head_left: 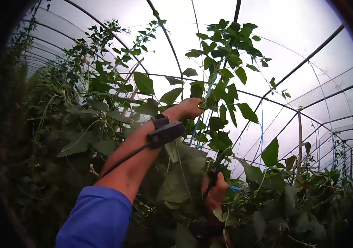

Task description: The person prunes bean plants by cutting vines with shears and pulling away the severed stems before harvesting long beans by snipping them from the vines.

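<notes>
My left hand point(191, 108) reaches up with its fingers closed at the leafy vine stem point(211, 89), which climbs along a pale blue string. A black device point(166, 134) with a cable is strapped to that forearm, below which shows a blue sleeve point(98, 217). Lower down, my right hand point(217, 192) is closed around a dark object point(212, 178) among the leaves; what it is cannot be made out. Large leaves point(180, 173) hang between the two arms and partly hide the right wrist.
Dense climbing plants point(69, 120) fill the left side, and low foliage point(296, 206) spreads across the lower right. Overhead run the metal arches point(323, 43) of a plastic-covered greenhouse. Thin blue strings point(322, 93) hang at the right, near an upright post point(300, 140).
</notes>
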`<state>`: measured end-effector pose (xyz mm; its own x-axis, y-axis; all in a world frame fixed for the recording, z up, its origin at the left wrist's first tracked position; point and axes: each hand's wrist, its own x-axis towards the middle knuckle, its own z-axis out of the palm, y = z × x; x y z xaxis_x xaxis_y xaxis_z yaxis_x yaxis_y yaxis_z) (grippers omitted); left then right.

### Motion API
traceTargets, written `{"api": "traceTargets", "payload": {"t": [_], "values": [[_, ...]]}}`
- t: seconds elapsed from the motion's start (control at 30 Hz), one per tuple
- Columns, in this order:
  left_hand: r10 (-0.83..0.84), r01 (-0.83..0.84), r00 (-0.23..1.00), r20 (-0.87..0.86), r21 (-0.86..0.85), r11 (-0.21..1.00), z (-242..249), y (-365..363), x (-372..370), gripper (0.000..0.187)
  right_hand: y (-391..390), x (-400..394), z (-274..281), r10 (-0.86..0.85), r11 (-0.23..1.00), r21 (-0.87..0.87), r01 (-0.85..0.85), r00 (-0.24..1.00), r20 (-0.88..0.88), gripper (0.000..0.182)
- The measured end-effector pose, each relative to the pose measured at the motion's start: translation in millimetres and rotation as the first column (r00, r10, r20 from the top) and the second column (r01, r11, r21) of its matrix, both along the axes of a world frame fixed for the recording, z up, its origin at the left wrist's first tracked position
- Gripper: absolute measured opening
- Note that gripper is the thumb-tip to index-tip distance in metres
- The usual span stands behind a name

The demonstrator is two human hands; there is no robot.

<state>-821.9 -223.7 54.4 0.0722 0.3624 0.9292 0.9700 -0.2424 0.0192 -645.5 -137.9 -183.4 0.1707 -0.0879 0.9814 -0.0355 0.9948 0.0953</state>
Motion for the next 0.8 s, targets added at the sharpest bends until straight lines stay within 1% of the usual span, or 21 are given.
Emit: {"api": "traceTargets", "payload": {"t": [0.03,0.07,0.1,0.17,0.2,0.23,0.3,0.33,0.37,0.4,0.43,0.47,0.5,0.57,0.6,0.63,0.67,0.7,0.77,0.8], "values": [[0.018,-0.018,1.0,-0.001,-0.07,0.997,4,-7,-3,0.034,-3,2,0,0.009,1.0,-0.016,-0.009,1.0,0.001,0.017],[0.006,-0.006,1.0,0.001,-0.103,0.995,6,-13,-3,0.031,-4,1,2,-0.02,0.999,0.041,0.021,1.0,-0.016,0.017],[0.075,-0.08,0.996,-0.044,-0.146,0.986,11,-17,-5,0.035,-7,2,2,-0.016,0.998,0.058,0.017,1.0,-0.018,0.017],[-0.009,0.005,1.0,-0.027,-0.168,0.986,13,-15,-11,0.04,-11,3,4,-0.06,0.998,0.034,0.059,0.998,0.011,0.017],[0.134,-0.174,0.952,-0.277,-0.125,0.977,14,-17,-9,0.044,-16,5,4,-0.058,0.998,0.003,0.058,0.998,0.023,0.018],[0.078,-0.084,0.996,-0.041,-0.186,0.979,10,-22,-2,0.041,-19,5,4,-0.065,0.998,0.012,0.065,0.998,0.016,0.018],[-0.065,0.098,0.988,0.139,-0.25,0.963,11,-18,-2,0.039,-23,7,5,-0.105,0.994,0.038,0.104,0.994,0.021,0.019],[-0.165,0.213,0.962,0.22,-0.22,0.952,9,-16,-2,0.033,-26,8,4,-0.139,0.989,0.061,0.138,0.99,0.022,0.019],[-0.169,0.217,0.961,0.217,-0.218,0.952,9,-13,-5,0.033,-26,8,4,-0.143,0.988,0.063,0.141,0.99,0.019,0.019],[-0.177,0.185,0.982,0.065,-0.168,0.968,12,-4,-14,0.031,-25,7,3,-0.135,0.989,0.056,0.134,0.991,0.022,0.019],[-0.171,0.161,0.981,-0.088,-0.113,0.981,2,-16,-6,0.029,-25,8,3,-0.126,0.991,0.05,0.125,0.992,0.025,0.019],[-0.386,0.404,0.863,0.327,0.012,0.915,-12,-22,7,0.028,-24,8,3,-0.128,0.991,0.051,0.127,0.991,0.024,0.019],[-0.386,0.405,0.862,0.328,0.012,0.914,-11,-17,3,0.028,-23,7,3,-0.121,0.992,0.043,0.119,0.992,0.037,0.019],[-0.422,0.409,0.868,0.263,0.106,0.907,-6,-4,-8,0.028,-20,5,3,-0.117,0.993,0.038,0.115,0.992,0.052,0.019],[-0.424,0.411,0.867,0.262,0.106,0.906,-10,-7,-5,0.028,-18,4,2,-0.132,0.991,0.04,0.13,0.99,0.042,0.019],[-0.545,0.541,0.763,0.348,0.118,0.833,-14,-9,-1,0.026,-16,3,2,-0.147,0.989,0.039,0.146,0.989,0.031,0.019],[-0.644,0.656,0.634,0.429,0.143,0.741,-18,-12,2,0.024,-13,2,4,-0.15,0.988,0.038,0.148,0.988,0.031,0.019],[-0.645,0.658,0.632,0.43,0.143,0.739,-20,-16,5,0.024,-10,1,5,-0.162,0.985,0.06,0.16,0.986,0.042,0.019],[-0.674,0.728,0.567,0.473,0.095,0.679,-22,-21,9,0.02,-7,1,5,-0.178,0.982,0.077,0.173,0.983,0.053,0.019],[-0.684,0.734,0.578,0.444,0.082,0.674,-20,-16,5,0.018,-7,0,7,-0.201,0.975,0.108,0.195,0.978,0.053,0.019]]}}
